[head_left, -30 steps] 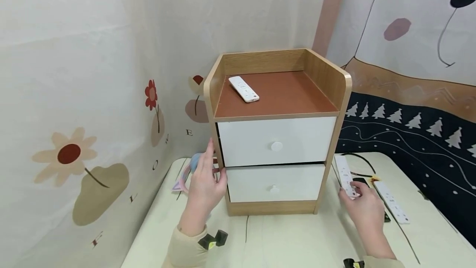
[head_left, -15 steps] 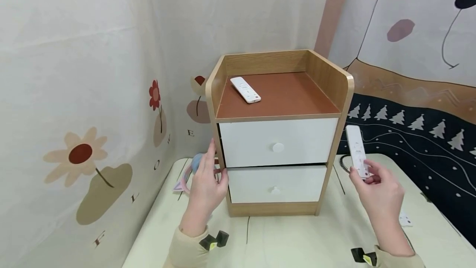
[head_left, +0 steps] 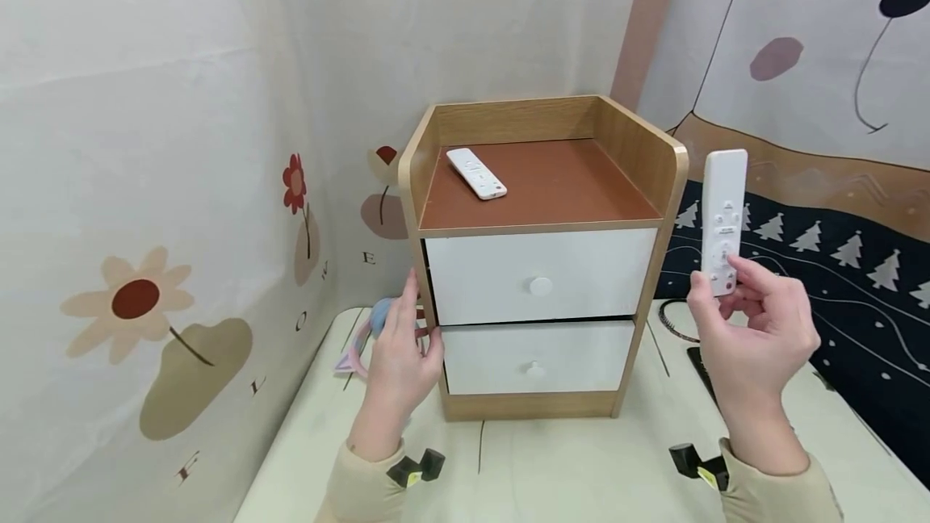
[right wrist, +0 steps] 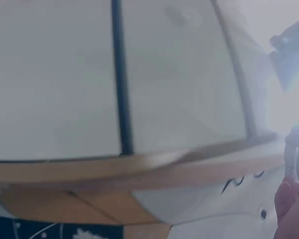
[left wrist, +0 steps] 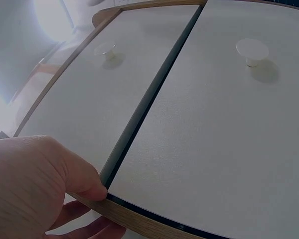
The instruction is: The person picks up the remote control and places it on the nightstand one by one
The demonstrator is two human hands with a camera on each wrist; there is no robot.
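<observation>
My right hand (head_left: 763,337) pinches the lower end of a white remote control (head_left: 724,184) between thumb and fingers. The remote stands upright in the air, right of the small wooden cabinet (head_left: 530,406), its buttons facing me. My left hand (head_left: 400,370) rests against the cabinet's left side, fingers nearly straight along the panel. In the left wrist view its thumb (left wrist: 89,186) presses the front edge, by the gap between the upper drawer (left wrist: 204,124) and lower drawer (left wrist: 99,94). Another white remote (head_left: 476,173) lies on the brown top shelf (head_left: 567,192). The right wrist view is blurred.
The cabinet stands on a pale table (head_left: 552,466). Behind its left side lies a pink headband-like item (head_left: 356,353) with a blue ball (head_left: 381,315). A dark coiled cord (head_left: 672,323) and a black object (head_left: 701,374) lie at the right, partly behind my hand.
My right hand has lifted the white remote off the table, up and to the right, tipping it upright. The left hand keeps its place on the cabinet.
</observation>
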